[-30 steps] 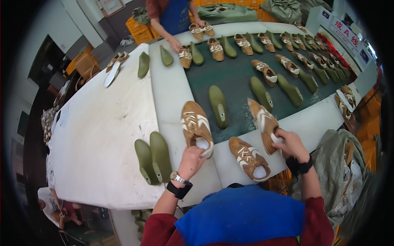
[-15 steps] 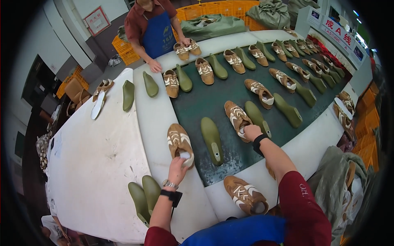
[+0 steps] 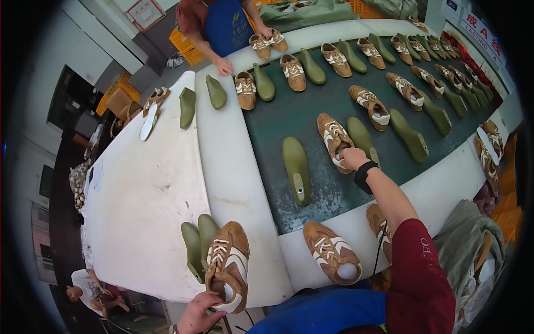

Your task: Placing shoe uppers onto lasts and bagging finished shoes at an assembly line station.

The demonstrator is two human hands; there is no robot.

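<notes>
My left hand [image 3: 201, 313] is closed on the heel of a brown sneaker with white stripes [image 3: 229, 260], low at the near edge of the white table. Two green shoe lasts [image 3: 193, 245] lie just beside that sneaker, partly behind it. Farther right, my right hand [image 3: 352, 160] grips the heel opening of another brown sneaker [image 3: 334, 136] over the dark green belt; the fingertips are inside the shoe. Next to it lies a green last [image 3: 361, 136]. One more last [image 3: 296, 167] lies alone on the belt. A third sneaker [image 3: 328, 250] rests on the near white ledge.
Rows of sneakers and lasts cover the belt's far side. Across the table, a person in a blue apron [image 3: 228, 28] touches a pair of sneakers [image 3: 268, 43]. A green sack [image 3: 467, 245] stands at the right. Someone sits [image 3: 92, 289] at the lower left.
My left hand has drawn its sneaker from beside the belt toward me, down to the near edge. My right hand stays at its sneaker's heel. The whole view has shifted slightly.
</notes>
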